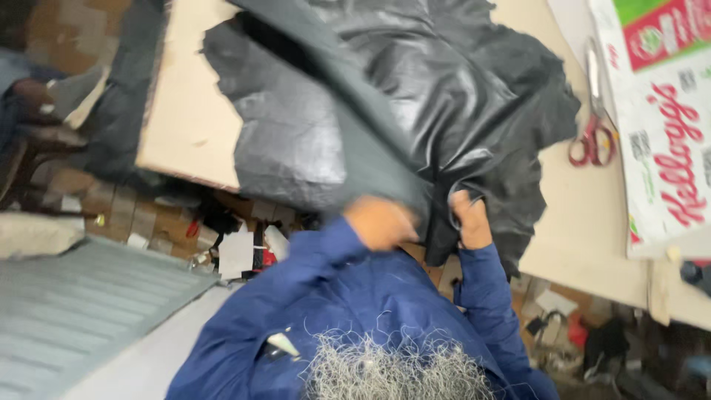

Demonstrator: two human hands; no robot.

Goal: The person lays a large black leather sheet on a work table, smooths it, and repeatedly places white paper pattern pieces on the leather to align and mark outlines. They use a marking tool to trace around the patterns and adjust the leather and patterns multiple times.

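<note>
A large sheet of black leather point(444, 96) lies crumpled across a tan board table point(185, 111), one part folded over and lifted. My left hand point(379, 222), blurred by motion, holds the near edge of the folded part. Just to its right, my right hand point(471, 219) is closed on a bunched edge of the same sheet. Both arms are in blue sleeves point(333, 289) that reach up from the bottom of the view. The leather hides the underside of both hands.
Red-handled scissors point(594, 133) lie on the table right of the leather. A flattened printed cardboard box point(666, 126) covers the far right. Small clutter lies on the brick floor point(222, 237) below the table edge. A grey ribbed sheet point(74, 304) is at lower left.
</note>
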